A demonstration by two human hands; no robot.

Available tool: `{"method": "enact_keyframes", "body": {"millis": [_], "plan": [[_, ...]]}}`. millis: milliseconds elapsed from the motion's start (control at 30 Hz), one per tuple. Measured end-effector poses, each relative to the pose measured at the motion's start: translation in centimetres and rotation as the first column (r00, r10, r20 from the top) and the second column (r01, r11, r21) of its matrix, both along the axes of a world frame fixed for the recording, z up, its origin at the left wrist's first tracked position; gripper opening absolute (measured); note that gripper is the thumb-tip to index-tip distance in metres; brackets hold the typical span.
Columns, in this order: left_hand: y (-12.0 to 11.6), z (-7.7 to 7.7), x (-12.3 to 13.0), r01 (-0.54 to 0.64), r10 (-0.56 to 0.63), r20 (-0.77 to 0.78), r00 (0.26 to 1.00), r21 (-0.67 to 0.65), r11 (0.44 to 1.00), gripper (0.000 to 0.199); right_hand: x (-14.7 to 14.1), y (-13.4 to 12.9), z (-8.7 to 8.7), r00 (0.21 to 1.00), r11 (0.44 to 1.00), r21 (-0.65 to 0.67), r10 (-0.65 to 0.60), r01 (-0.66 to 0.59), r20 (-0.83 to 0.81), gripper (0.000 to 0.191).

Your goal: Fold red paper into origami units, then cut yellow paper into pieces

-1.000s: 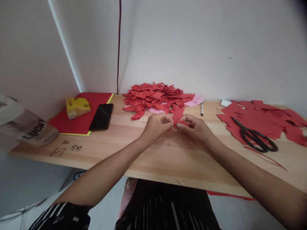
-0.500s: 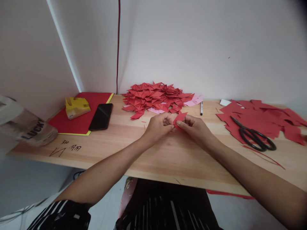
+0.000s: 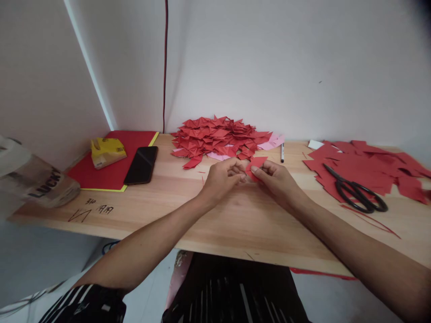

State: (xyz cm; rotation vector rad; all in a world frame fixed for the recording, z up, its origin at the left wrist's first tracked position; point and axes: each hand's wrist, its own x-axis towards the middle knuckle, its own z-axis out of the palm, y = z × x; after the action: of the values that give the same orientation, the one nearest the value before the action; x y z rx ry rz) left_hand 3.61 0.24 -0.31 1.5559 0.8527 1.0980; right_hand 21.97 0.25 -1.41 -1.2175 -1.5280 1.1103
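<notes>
A small folded piece of red paper [image 3: 258, 164] is pinched between the thumb and fingers of my right hand [image 3: 274, 176], a little above the wooden table. Just left of it is my left hand [image 3: 224, 177], its fingers half curled with a gap between thumb and forefinger; the fingertips are close to the paper's left edge and appear to hold nothing. Behind both hands rises a heap of folded red paper pieces [image 3: 215, 134], with some pink paper [image 3: 272, 142] at its right side.
At right, black-handled scissors [image 3: 357, 190] lie on flat red paper pieces [image 3: 367, 163]. A marker [image 3: 282, 152] lies near the wall. To the left are a phone [image 3: 141, 165], a yellow packet [image 3: 107, 152] on red sheets [image 3: 96, 175], and a clear bottle [image 3: 42, 179] at the edge.
The red paper has shifted slightly right and turned in my right hand. My left fingers have come away from it, and their thumb and forefinger are further apart.
</notes>
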Motion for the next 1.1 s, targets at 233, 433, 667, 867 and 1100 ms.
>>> {"method": "enact_keyframes", "body": {"millis": [233,433,667,867,1100], "plan": [[-0.5,0.3,0.1,-0.059,0.066,-0.081,0.995,0.079,0.995,0.007,-0.7,-0.4,0.5,0.992,0.997,0.053,-0.063,0.057,0.113,0.028],[-0.5,0.1,0.2,-0.093,0.099,-0.083,0.992,0.071,0.993,0.003,-1.1,-0.9,1.3,0.994,0.995,0.082,-0.062,0.054,0.092,0.022],[-0.5,0.3,0.1,-0.093,0.132,-0.197,0.971,0.197,0.976,0.008,-0.9,-0.6,1.0,0.992,0.992,0.129,-0.023,0.008,0.120,0.024],[-0.6,0.4,0.1,-0.084,0.150,-0.253,0.956,0.255,0.963,0.009,-0.6,-0.3,0.4,0.994,0.989,0.140,0.031,-0.045,0.101,0.022],[-0.3,0.1,0.3,-0.068,0.086,-0.166,0.982,0.112,0.991,0.016,-0.5,-0.4,1.0,0.986,0.982,0.186,-0.041,0.010,0.161,0.015]]}}
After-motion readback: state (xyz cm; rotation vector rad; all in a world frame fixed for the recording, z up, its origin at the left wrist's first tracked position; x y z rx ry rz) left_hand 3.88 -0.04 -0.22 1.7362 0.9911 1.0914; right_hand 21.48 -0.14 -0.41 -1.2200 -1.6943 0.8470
